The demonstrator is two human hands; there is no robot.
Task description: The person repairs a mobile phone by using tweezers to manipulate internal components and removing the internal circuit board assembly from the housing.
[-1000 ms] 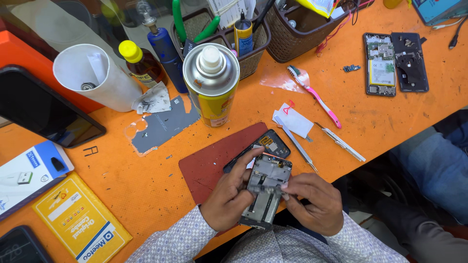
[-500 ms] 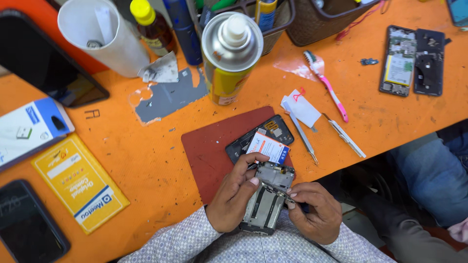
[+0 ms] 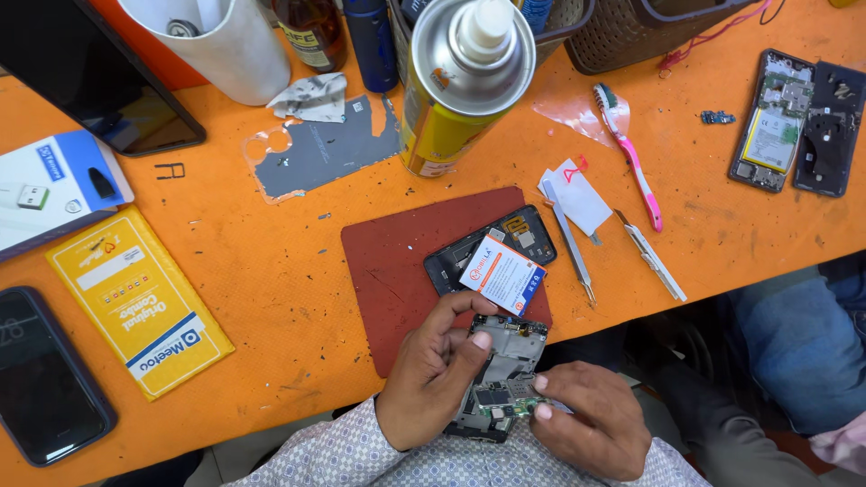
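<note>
At the near edge of the orange table [image 3: 271,271], at about six o'clock in the view, both hands close on an opened phone frame [image 3: 498,374] whose circuit boards face up. The left hand [image 3: 433,374] grips the frame's left side, thumb laid across the upper board and fingers curled behind. The right hand [image 3: 591,419] comes in from four o'clock and pinches a small green circuit board [image 3: 516,404] between thumb and forefinger at the frame's lower part. Just beyond the hands, at twelve o'clock from them, a dark red work mat [image 3: 401,261] carries a black phone shell [image 3: 487,248] with a white and orange battery [image 3: 502,273] lying tilted on it. At two o'clock from the mat lie metal tweezers [image 3: 570,243], a white sticker card [image 3: 579,196], a slim metal blade tool [image 3: 651,255] and a pink toothbrush [image 3: 631,158]. At nine o'clock sits a yellow packet [image 3: 135,302], with a dark phone [image 3: 45,379] at eight o'clock and a blue and white box [image 3: 54,185] beyond the packet. Farther off, at twelve o'clock, a yellow spray can [image 3: 460,90] stands upright, beside a grey phone back panel [image 3: 325,153] and a white cup [image 3: 221,41]. At two o'clock, far right, two opened phones [image 3: 798,122] lie side by side.
</note>
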